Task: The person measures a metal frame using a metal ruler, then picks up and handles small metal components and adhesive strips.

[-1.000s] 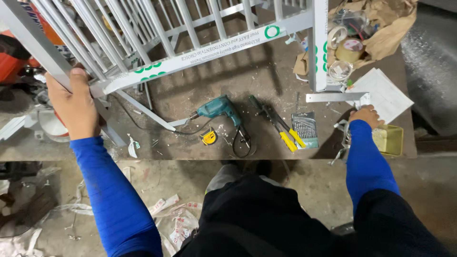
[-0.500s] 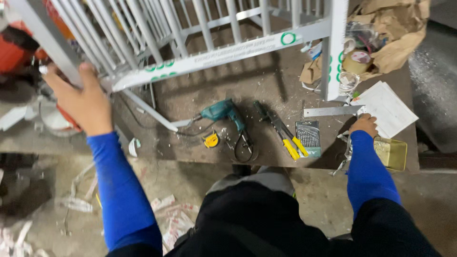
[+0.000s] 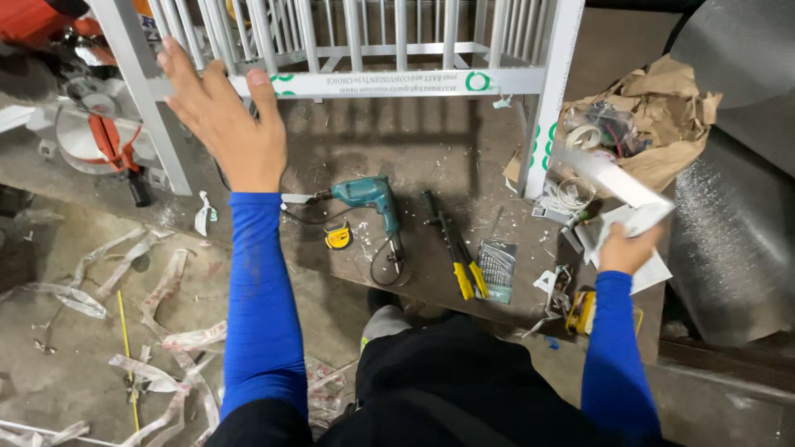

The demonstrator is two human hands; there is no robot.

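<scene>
Head view, looking down. Your left hand (image 3: 217, 124) is spread open, fingers splayed, grasping nothing; it is hovering just in front of the white frame (image 3: 373, 83), near the frame's left post and lower rail. Whether the palm is touching the rail cannot be told. Your right hand (image 3: 627, 248) is clenched around a short angle piece (image 3: 609, 178), which is running up and to the left from the hand toward the frame's right post.

The frame is standing at the far edge of the surface (image 3: 431, 149), its lower rail running left to right, its bars upright. The left hand is the nearer one to the rail; the right hand is lying off the frame's right end, near the surface's right edge.

On the surface between your arms are lying a teal drill (image 3: 368, 197), a yellow tape measure (image 3: 338, 237), yellow-handled pliers (image 3: 455, 248) and a case of drill bits (image 3: 498, 266). A crumpled brown paper bag (image 3: 662, 116) is sitting at the far right corner. A red saw (image 3: 103, 136) is standing left of the frame, with torn strips littering the floor (image 3: 99, 331).
</scene>
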